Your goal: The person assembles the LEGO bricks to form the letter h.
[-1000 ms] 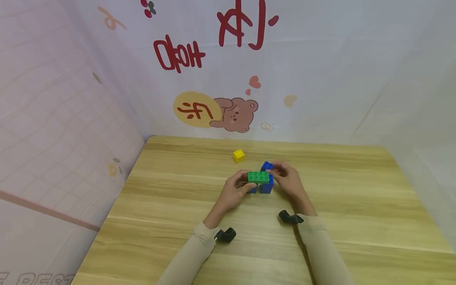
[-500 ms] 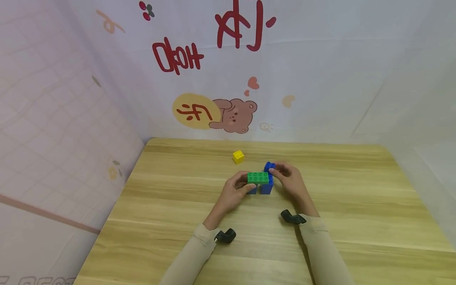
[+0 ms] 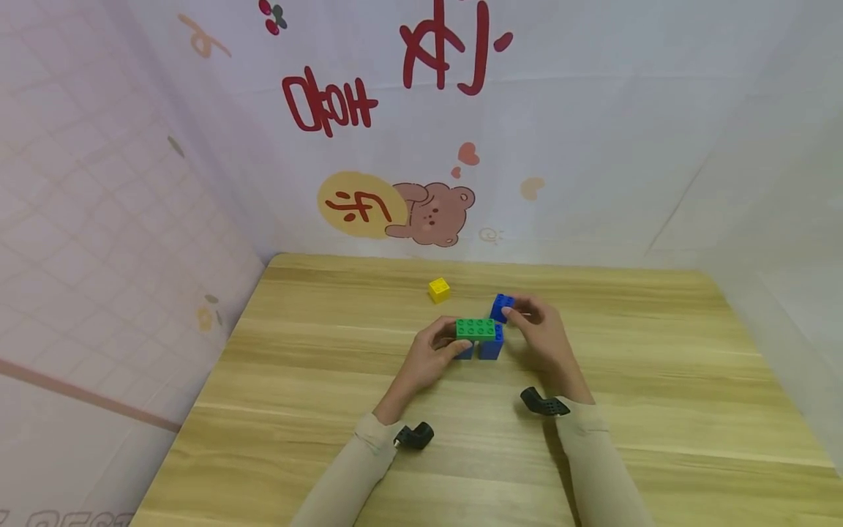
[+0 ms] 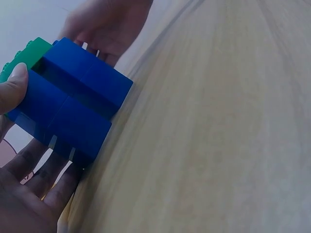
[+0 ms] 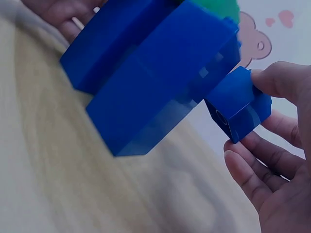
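Fingers (image 5: 245, 175) of the right hand (image 3: 544, 333) pinch a loose blue block (image 5: 231, 97) just beside the right blue column (image 5: 160, 77); main risk is a bump.
Left hand (image 3: 428, 359) grips the left blue column (image 4: 68, 104), thumb one side, other fingers opposite, near its end of the green brick (image 3: 474, 329) bridging both columns. Columns look to be standing on the table (image 3: 658, 380). No hand steadies the right column, so a sideways knock from the block could tilt it or pry it off the bridge; can't tell if block and column touch. Block's thumb contact is near a corner, so an off-axis push could twist it out and drop it. Uneven squeeze on the left could skew the bridge.
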{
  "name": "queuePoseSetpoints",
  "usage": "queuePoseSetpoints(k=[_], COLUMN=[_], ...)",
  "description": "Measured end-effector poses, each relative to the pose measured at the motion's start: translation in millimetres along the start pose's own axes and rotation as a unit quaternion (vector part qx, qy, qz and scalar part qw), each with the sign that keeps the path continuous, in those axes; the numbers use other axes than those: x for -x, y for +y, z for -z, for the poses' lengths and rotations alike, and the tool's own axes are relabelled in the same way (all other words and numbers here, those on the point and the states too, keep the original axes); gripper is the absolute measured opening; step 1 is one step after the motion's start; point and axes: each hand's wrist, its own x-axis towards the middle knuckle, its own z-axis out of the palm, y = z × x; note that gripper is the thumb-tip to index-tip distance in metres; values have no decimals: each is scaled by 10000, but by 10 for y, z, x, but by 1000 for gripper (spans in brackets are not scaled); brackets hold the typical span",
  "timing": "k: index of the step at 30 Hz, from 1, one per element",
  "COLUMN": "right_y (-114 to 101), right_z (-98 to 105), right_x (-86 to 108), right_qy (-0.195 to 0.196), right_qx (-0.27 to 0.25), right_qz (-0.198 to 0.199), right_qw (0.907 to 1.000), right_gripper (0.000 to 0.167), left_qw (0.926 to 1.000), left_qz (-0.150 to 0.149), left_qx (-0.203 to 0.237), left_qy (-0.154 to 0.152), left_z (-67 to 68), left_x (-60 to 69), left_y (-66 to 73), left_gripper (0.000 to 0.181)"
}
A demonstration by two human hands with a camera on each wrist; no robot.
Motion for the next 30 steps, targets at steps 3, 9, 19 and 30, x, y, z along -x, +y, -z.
queuePoseSetpoints(k=[3,9,19,30], right_y=[-63,-200,-393,-529], right_z=[21,50,25,-31], right_x=[2,18,51,86], right_qy=[29,10,-177,-313], right_qx=[-34,-130,-244,-273], right_qz=[100,292,687,1036], right_qw=[9999,9995,9972,9938], right_gripper=[43,41,38,33], left_qw=[10000,10000,10000,9999], left_qz=[3,10,-26,-60], left_qx=[-10,22,45,122], left_qy=[-15,-16,6,-22], left_z=[2,10,14,-2], left_x=[-7,-5,0,-17], left_y=[-2,1,0,-13], left_gripper=[30,29,31,31])
